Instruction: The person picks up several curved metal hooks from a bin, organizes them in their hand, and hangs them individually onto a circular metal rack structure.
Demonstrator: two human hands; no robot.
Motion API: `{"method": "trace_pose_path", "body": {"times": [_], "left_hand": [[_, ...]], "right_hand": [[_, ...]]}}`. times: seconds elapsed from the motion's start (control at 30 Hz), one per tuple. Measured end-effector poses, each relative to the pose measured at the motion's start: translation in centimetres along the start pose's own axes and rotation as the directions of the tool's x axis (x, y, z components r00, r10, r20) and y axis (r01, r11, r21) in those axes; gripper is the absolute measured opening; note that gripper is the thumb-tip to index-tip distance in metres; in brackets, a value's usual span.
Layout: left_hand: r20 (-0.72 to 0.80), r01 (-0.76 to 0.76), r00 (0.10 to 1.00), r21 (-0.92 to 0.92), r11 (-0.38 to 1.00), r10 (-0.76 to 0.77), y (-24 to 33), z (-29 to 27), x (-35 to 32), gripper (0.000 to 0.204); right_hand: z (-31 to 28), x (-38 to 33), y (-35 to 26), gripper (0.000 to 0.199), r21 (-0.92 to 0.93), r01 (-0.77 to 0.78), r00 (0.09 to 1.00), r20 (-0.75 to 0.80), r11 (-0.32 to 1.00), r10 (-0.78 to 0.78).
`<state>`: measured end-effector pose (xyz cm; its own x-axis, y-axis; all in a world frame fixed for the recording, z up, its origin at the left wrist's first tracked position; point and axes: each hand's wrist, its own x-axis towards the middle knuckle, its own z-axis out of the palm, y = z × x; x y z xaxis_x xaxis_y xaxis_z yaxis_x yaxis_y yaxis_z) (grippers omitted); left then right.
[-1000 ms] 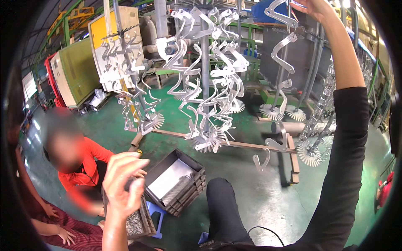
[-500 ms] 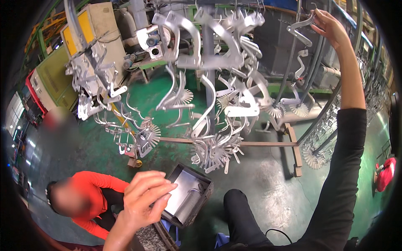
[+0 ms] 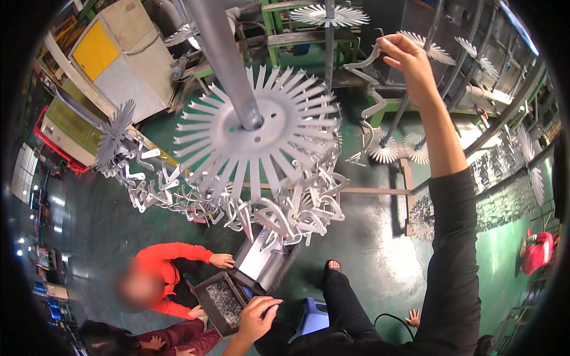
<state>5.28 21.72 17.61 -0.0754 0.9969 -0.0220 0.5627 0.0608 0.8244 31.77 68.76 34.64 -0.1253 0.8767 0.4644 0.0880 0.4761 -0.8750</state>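
My right hand (image 3: 407, 56) is raised at the upper right, fingers pinched on the hook at the top of a hanging string of curved metal brackets (image 3: 373, 104). Low in the middle, my left hand (image 3: 256, 317) has its fingers pressed together; whatever they hold, if anything, cannot be made out. A large spoked metal disc (image 3: 282, 127) on an upright post fills the centre. Many curved metal brackets (image 3: 270, 219) hang below it. My right hand is apart from this disc, with smaller spoked discs behind it.
A person in an orange-red top (image 3: 172, 255) sits lower left, hands at a dark bin (image 3: 291, 258) and a box of small parts (image 3: 202, 291). Another person's hand (image 3: 414, 318) shows lower right. A blue stool (image 3: 314, 317) stands by my leg. A brown base bar (image 3: 377, 191) crosses the floor.
My view has shifted, bringing the large spoked disc's top into sight. Within the picture, my right hand with the string is further left and lower; my left hand is lower and further right.
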Motion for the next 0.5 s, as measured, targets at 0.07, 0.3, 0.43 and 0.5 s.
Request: {"method": "trace_pose_path", "body": {"times": [0.07,0.3,0.43,0.5], "left_hand": [[0.035,0.059,0.998,-0.017,0.998,-0.059,-0.3,1.3,0.2,0.017],[0.046,0.287,0.957,0.031,0.958,-0.288,-2.0,4.3,0.3,0.015],[0.046,0.402,0.915,0.000,0.916,-0.401,-3.2,6.0,-1.0,0.015],[0.040,0.407,0.912,0.017,0.913,-0.408,-4.0,6.7,-1.8,0.015]], "right_hand": [[1.7,1.1,0.4,0.016,0.049,0.032,0.999,0.010,0.998,-0.033],[7.2,3.4,2.8,0.013,0.223,-0.007,0.986,0.161,0.975,-0.029],[9.7,4.2,4.3,0.011,0.282,-0.066,0.970,0.245,0.957,-0.006],[11.1,4.3,4.7,0.011,0.328,-0.050,0.953,0.297,0.943,-0.053]]}}
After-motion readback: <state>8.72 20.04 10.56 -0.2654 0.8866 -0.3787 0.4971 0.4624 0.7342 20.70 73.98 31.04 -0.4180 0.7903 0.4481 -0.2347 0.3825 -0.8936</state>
